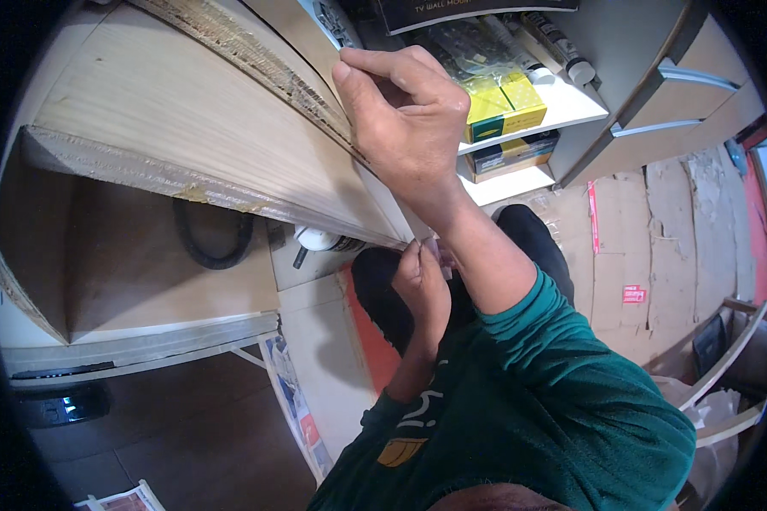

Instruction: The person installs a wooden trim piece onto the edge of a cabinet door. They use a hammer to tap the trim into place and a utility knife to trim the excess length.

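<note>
Up high now with the right hand (409, 111), thumb and forefinger drawn almost tip to tip beside the rough board edge (268, 75), with no telling whether around anything thin. Down lower with the left hand (422, 285), fingers bunched close at the near end of the pale wooden panel (213, 119), slanting alongside the open compartment (145, 277), too hidden to tell the hold. Best, judging from here, to steady that low end, keep clear of splinters and work slowly.
</note>
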Demonstrator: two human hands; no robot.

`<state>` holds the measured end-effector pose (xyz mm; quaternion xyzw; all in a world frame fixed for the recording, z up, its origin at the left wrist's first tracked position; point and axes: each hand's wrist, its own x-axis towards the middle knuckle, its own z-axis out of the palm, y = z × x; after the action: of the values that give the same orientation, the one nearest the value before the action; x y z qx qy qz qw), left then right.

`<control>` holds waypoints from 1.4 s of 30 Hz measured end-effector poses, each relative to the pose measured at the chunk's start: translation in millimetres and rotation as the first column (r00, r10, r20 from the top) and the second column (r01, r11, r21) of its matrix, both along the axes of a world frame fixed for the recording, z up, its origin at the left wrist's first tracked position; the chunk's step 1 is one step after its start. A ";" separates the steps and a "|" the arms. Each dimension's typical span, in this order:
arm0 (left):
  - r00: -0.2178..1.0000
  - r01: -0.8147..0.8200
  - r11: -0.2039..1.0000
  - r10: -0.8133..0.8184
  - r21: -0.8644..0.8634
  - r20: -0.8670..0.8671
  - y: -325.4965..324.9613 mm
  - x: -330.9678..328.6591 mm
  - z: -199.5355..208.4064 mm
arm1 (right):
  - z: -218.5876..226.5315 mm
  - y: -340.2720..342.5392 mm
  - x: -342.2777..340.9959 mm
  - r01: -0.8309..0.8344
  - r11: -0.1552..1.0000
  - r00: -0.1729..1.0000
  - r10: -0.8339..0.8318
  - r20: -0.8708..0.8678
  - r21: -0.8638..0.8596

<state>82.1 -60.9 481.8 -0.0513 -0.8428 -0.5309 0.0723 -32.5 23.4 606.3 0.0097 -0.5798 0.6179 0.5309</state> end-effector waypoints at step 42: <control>0.975 -0.147 0.917 0.071 0.371 0.211 3.2 0.8 -87.7 | -66.5 -5.3 4.7 0.126 0.983 0.992 -0.125 -0.015 0.131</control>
<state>82.9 -57.7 394.0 0.0629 -0.7269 -0.6833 0.0285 -27.8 18.1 539.8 0.0105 -0.6170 0.5435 0.5691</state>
